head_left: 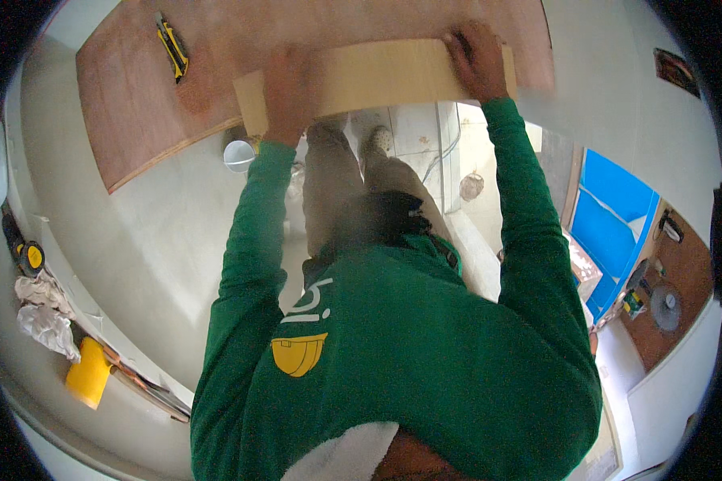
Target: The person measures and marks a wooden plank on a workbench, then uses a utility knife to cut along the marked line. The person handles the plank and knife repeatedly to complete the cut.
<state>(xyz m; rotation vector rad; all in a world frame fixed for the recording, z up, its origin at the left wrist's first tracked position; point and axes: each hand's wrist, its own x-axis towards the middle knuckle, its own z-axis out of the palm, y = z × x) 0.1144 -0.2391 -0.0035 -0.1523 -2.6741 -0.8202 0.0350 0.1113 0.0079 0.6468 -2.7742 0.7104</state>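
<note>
A pale, thin wooden board [385,76] spans sideways between my hands, along the near edge of a reddish-brown plywood sheet [241,40]. My left hand [287,90] is closed on the board toward its left end, its fingers blurred. Near the right end, my right hand [480,62] grips the board with bent fingers, the thumb side toward the middle. A yellow and black utility knife [171,50] lies on the plywood, left of my left hand. The board's underside is hidden.
Below the plywood's near edge is a white cup-like container [239,155]. To the left are a yellow object [90,373], crumpled paper [46,321] and a black and yellow tool [29,255]. At right, a blue panel [610,216] stands beside a brown board [666,321] with tools.
</note>
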